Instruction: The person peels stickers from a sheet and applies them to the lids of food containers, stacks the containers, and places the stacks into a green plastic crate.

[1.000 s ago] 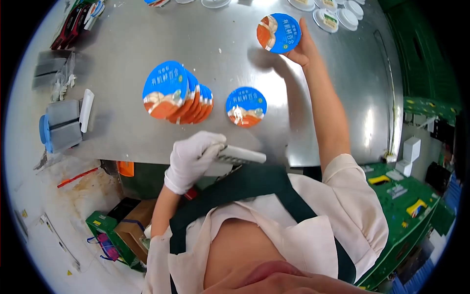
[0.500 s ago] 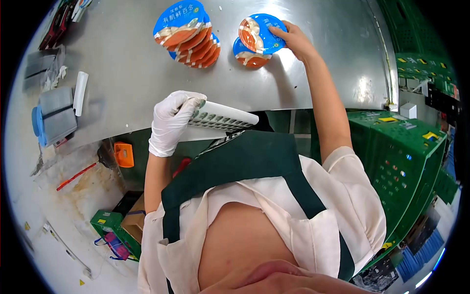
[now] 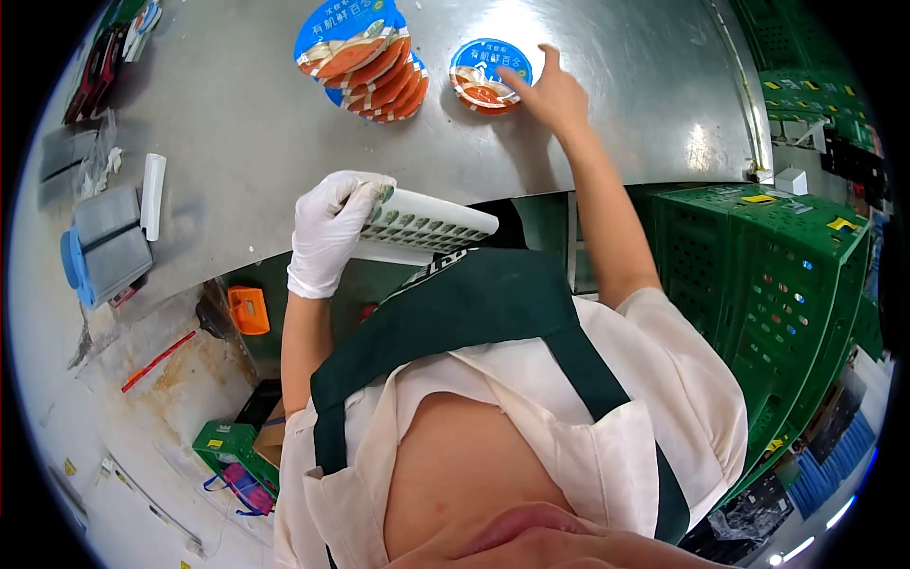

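My left hand (image 3: pixel 327 232), in a white glove, is closed on a curling sheet of labels (image 3: pixel 431 224) with rows of small green prints. The sheet hangs in front of my apron, just off the table's near edge. On the metal table (image 3: pixel 237 114), a blue and orange lily-bulb packet (image 3: pixel 490 76) lies flat. My bare right hand (image 3: pixel 555 90) is at its right edge, with thumb and forefinger apart and the thumb tip over the packet. Left of it, several similar packets (image 3: pixel 365 66) lie in an overlapping, fanned pile.
Tall green crates (image 3: pixel 749 275) stand at the right, beside the table. Grey boxes with a blue part (image 3: pixel 109 232) and a white tube (image 3: pixel 154 196) lie at the table's left. Below on the floor are an orange dustpan (image 3: pixel 248 310) and a small green crate (image 3: pixel 227 446).
The packet in my right hand has come down over the one beneath it, and my fingers have opened from it. My left hand still grips the label sheet.
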Tool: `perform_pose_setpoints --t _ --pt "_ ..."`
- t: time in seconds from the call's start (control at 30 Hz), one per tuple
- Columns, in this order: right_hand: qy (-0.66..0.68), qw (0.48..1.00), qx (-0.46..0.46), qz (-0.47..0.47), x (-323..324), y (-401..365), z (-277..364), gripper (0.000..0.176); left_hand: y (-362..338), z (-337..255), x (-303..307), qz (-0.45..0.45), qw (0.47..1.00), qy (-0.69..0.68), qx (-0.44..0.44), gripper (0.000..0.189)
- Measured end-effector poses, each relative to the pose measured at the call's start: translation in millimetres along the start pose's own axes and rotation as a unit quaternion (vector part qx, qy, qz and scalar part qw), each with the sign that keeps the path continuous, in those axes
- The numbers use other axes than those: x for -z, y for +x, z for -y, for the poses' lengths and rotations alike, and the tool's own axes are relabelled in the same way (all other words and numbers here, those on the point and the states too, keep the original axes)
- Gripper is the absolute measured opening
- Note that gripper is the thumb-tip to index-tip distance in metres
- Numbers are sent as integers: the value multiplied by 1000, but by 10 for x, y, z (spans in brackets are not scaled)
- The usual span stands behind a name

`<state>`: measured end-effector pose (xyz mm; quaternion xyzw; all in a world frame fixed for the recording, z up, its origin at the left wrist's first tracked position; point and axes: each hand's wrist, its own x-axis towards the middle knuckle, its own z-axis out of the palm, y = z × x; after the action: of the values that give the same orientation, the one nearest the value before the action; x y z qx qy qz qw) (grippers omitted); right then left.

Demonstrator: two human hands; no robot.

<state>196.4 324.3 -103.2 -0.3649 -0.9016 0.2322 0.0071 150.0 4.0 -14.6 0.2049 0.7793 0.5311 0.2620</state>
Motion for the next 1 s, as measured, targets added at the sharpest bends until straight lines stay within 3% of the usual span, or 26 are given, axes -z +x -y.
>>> perform_pose_setpoints --t 0.2,0.27,0.33,0.37,0.43,0.47,0.5,0.53,0.6,0.67,0.9,1.0 --pt "160 978 89 -99 -527 48 -172 48 254 22 -21 24 999 31 15 23" --pt "123 988 65 -69 -464 102 -191 37 326 112 -32 31 999 35 -8 25" --pt "1 986 74 -147 -315 -25 -179 33 368 126 -71 11 998 -37 48 24" --pt "1 986 74 -148 -136 -166 -65 33 377 117 -90 15 998 -46 46 24" --pt "123 953 222 -166 188 -587 271 29 409 120 -148 13 999 -34 23 23" --pt "242 934 238 -111 190 -785 426 28 403 128 -174 14 1000 -22 3 22" --pt "278 910 301 -59 180 -932 530 25 403 132 -195 19 1000 -22 4 22" --pt "215 900 366 -101 188 -1015 642 26 414 130 -216 28 1000 -5 11 21" --pt "215 879 406 -129 118 -1081 736 24 423 124 -258 40 999 11 17 20" --pt "212 882 398 -136 46 -1111 712 22 436 108 -306 45 996 59 -39 18" --pt "248 899 352 -77 16 -1132 484 19 519 100 -503 86 993 71 -32 18" --pt "274 909 309 -61 50 -1080 318 15 655 182 -584 80 984 119 -104 18"
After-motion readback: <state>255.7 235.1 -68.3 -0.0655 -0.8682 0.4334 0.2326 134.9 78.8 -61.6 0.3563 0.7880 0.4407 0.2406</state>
